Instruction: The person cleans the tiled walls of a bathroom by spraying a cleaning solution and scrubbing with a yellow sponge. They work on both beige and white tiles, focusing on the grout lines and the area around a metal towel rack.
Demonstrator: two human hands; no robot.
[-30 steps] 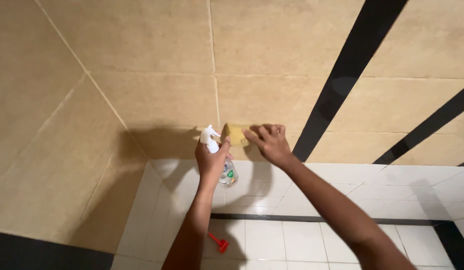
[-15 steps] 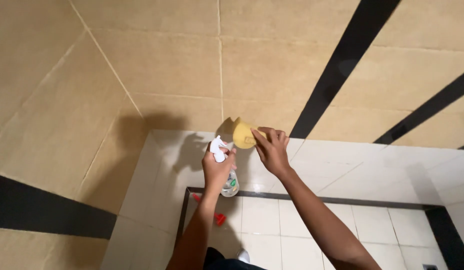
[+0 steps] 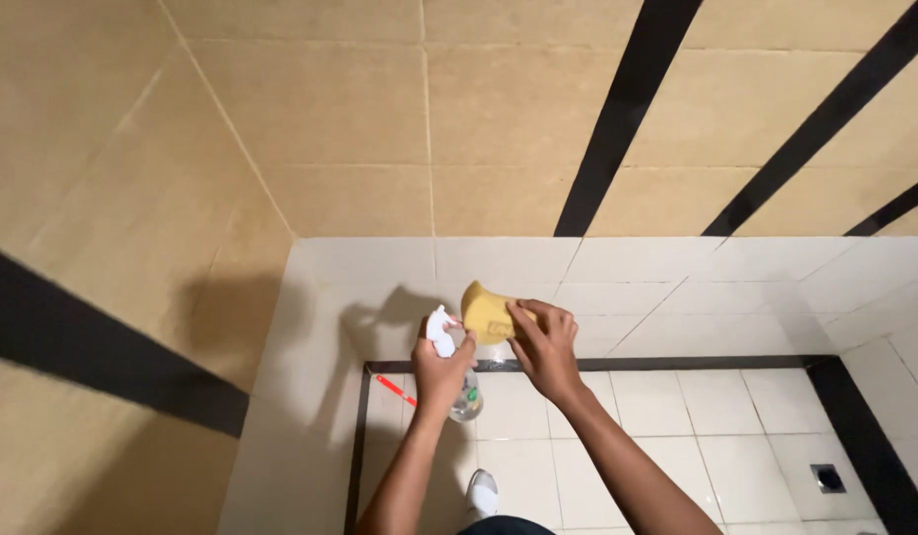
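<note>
Head view, looking down into a tiled corner: left hand (image 3: 441, 372) wrapped tight around a clear spray bottle (image 3: 466, 396), white nozzle (image 3: 440, 331) at the top, just below the middle of the frame. Right hand (image 3: 544, 347) pinching a yellow sponge (image 3: 487, 313), held right beside the nozzle, almost touching. Hands close together, both closed on their things. Tan wall tiles (image 3: 320, 109) with black stripes (image 3: 622, 109) filling the top of the frame, white floor tiles (image 3: 667, 406) below. Small red thing (image 3: 395, 390) lying on the floor at lower left of the hands. Best done by pointing the nozzle straight at the sponge, keeping it close, and squeezing gently to stop drips.
</note>
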